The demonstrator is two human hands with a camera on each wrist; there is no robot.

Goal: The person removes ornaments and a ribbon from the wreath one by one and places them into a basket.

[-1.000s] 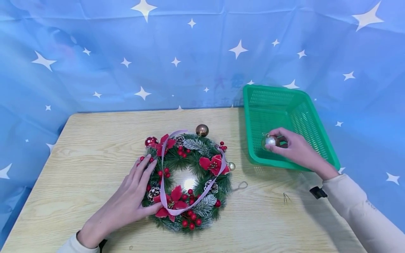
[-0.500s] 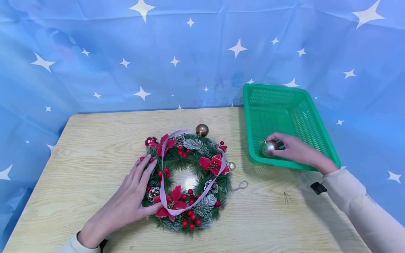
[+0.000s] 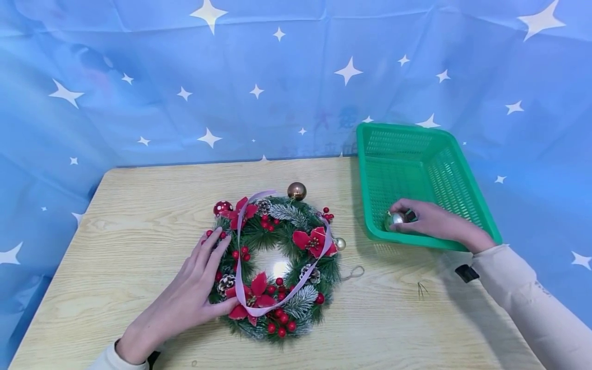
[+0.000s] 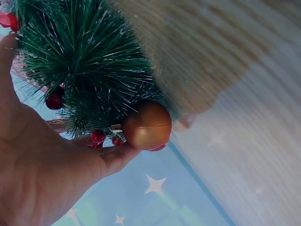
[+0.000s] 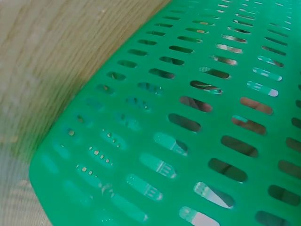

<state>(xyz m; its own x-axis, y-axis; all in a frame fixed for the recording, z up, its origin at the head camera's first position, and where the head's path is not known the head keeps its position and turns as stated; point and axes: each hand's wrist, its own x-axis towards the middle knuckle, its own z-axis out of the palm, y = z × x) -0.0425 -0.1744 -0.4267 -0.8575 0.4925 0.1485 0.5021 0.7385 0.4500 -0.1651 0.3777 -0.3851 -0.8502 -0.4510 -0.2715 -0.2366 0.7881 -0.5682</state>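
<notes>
A green pine wreath (image 3: 292, 216) with red poinsettias, berries, pinecones and a pale lilac ribbon (image 3: 239, 267) lies on the table. My left hand (image 3: 185, 293) rests on its left side, fingers spread over the greenery and thumb near the front poinsettia (image 3: 259, 285). The left wrist view shows a matte gold bauble (image 4: 148, 126) beside that hand's fingers. My right hand (image 3: 430, 220) reaches into the green basket (image 3: 362, 174) and holds a shiny silver bauble (image 3: 396, 219) low inside the near end. In the right wrist view, the slotted basket wall hides this hand and bauble.
A brown bauble (image 3: 297, 191), a dotted red bauble (image 3: 223, 207) and a small pale bauble (image 3: 340, 243) sit along the wreath's outer edge. A loop of cord (image 3: 353, 272) and several thin dark pieces (image 3: 422, 289) lie right of it. A starry blue cloth (image 3: 296, 77) hangs behind the table.
My right hand has lowered the silver bauble further into the basket, its fingertips now nearer the bottom. The left hand and wreath have stayed in place.
</notes>
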